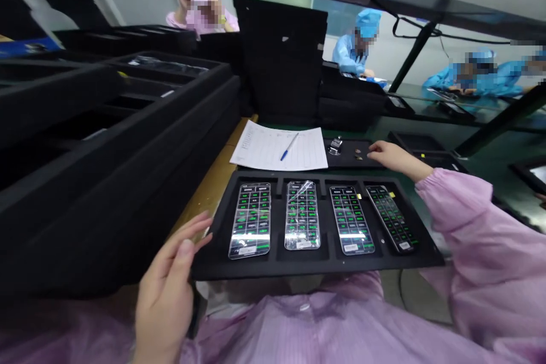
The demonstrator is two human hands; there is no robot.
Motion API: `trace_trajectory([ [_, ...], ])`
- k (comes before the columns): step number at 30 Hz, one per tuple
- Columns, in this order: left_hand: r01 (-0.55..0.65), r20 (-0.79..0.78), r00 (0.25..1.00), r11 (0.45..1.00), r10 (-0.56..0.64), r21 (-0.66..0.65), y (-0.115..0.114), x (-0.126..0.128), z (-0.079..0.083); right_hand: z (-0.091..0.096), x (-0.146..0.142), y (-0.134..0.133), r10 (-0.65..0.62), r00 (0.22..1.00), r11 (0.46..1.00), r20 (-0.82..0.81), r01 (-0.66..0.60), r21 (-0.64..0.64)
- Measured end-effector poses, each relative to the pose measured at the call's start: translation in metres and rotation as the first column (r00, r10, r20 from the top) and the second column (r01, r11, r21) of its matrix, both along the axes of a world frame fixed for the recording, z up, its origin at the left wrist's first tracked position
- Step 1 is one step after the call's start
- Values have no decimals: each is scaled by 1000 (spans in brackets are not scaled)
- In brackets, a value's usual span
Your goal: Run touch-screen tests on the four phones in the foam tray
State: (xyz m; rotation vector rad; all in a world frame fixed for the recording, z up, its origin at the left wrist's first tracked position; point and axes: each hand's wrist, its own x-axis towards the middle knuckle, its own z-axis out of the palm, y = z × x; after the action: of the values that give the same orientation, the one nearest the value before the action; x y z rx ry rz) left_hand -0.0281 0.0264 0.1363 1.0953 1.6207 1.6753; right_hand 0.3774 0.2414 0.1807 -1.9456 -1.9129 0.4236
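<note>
A black foam tray lies in front of me with several smartphones in its compartments. Their lit screens show grids with green text: a left phone, a film-covered phone, a third phone and a right phone, which lies askew. My left hand is at the tray's left edge, fingers stretched out and holding nothing; contact is unclear. Beyond the tray, my right hand is over the right part of a black mat, its fingers bent together. Small pieces lie beside its fingertips.
A printed sheet with a blue-tipped pen lies behind the tray, near a small shiny metal object. Large black foam boxes line the left. A black panel stands behind. Co-workers sit farther back.
</note>
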Motion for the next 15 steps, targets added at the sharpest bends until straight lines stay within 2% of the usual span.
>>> trace_trajectory([
  [4, 43, -7, 999, 999, -43, 8, 13, 10, 1, -34, 1, -63, 100, 986, 993, 135, -91, -71],
  [7, 108, -25, 994, 992, -106, 70, 21, 27, 6, -48, -5, -85, 109, 969, 993, 224, -95, -75],
  [10, 134, -81, 989, 984, -125, 114, 25, 38, 13, -37, 5, -87, 75, 956, 997, 284, -64, -47],
  [13, 71, -177, 983, 991, -50, 115, 22, 35, 17, -17, 32, -94, 41, 990, 999, 138, -36, -37],
  [15, 8, -250, 968, 997, 10, 71, 19, 26, 16, -12, 50, -108, -29, 996, 999, 82, 25, 45],
])
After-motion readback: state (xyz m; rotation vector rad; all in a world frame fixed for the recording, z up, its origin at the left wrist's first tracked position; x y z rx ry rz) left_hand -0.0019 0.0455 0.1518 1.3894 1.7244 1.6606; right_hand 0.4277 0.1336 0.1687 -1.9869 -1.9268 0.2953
